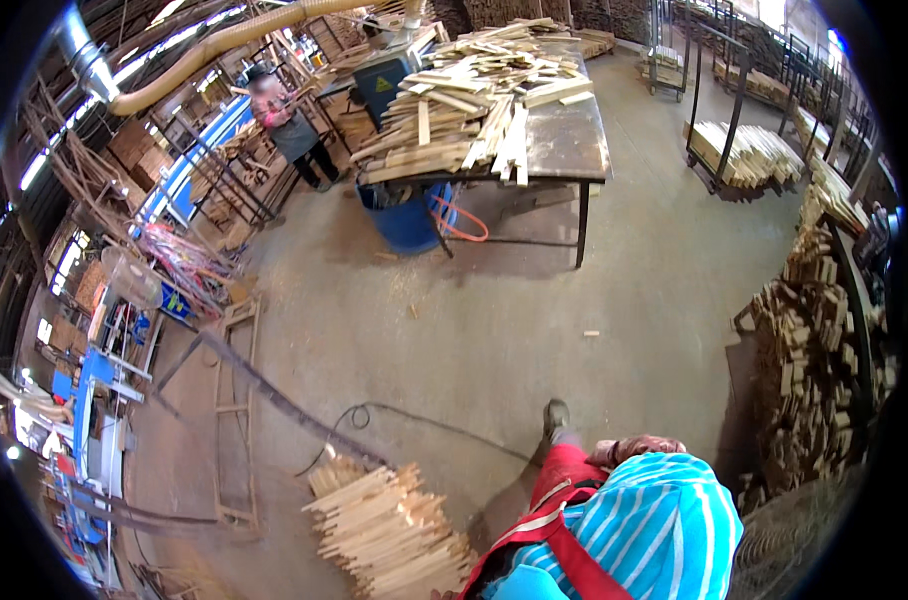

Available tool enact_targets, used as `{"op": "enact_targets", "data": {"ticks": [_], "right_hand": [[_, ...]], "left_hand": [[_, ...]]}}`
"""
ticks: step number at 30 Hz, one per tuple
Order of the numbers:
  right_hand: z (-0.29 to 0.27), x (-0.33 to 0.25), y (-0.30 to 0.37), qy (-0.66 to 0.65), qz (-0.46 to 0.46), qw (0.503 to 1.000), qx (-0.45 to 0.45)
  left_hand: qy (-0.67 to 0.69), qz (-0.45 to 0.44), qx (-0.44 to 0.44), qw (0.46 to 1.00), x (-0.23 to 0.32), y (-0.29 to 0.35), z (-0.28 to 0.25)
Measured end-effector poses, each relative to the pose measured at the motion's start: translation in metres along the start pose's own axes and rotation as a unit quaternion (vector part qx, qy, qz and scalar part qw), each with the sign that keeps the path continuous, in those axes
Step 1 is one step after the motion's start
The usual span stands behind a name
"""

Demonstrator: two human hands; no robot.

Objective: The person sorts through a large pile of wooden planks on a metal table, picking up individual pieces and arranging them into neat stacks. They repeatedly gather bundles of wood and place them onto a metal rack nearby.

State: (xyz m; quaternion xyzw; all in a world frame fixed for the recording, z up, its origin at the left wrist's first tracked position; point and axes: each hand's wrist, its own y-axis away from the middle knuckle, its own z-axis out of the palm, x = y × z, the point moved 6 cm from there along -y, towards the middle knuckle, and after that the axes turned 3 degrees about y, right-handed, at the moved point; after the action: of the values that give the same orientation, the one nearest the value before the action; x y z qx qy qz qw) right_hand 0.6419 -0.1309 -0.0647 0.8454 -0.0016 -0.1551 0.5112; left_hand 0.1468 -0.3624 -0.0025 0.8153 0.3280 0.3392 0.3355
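Neither of my hands shows clearly. My turquoise striped top and red apron fill the lower right part of the head view. A patterned sleeve (646,448) shows at their far side, its hand hidden. Just left of my body, a stack of pale wooden strips (394,530) lies low by the lower edge, its ends uneven. Something small at the stack's near edge, beside my apron, is too cut off to make out. One shoe (556,415) of mine is on the floor ahead.
Ahead stands a metal-topped table (569,135) heaped with wooden strips (474,90), a blue bin (406,222) beneath. A black cable (444,425) crosses the floor near a metal frame (236,410). Wood pieces (804,380) are piled at right. Another person (292,130) stands far left.
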Motion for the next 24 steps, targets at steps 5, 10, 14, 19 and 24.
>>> {"op": "enact_targets", "data": {"ticks": [5,10,14,19,24], "right_hand": [[-0.159,0.033,-0.032,-0.158,0.044,0.985,0.048],[-0.365,0.050,-0.018,-0.183,-0.023,0.952,0.243],[-0.469,0.041,-0.024,-0.309,-0.068,0.910,0.269],[-0.494,0.150,-0.099,-0.473,-0.037,0.839,0.267],[-0.468,0.226,-0.092,0.098,0.033,0.925,0.364]], "left_hand": [[-0.098,0.028,-0.010,0.995,0.179,-0.067,-0.012],[-0.204,0.090,-0.064,0.973,0.411,-0.135,-0.021],[0.444,0.007,-0.034,0.895,0.538,-0.181,-0.058],[0.214,0.048,-0.103,0.970,0.723,-0.280,-0.049],[0.051,0.224,-0.042,0.972,0.886,-0.390,-0.016]]}}
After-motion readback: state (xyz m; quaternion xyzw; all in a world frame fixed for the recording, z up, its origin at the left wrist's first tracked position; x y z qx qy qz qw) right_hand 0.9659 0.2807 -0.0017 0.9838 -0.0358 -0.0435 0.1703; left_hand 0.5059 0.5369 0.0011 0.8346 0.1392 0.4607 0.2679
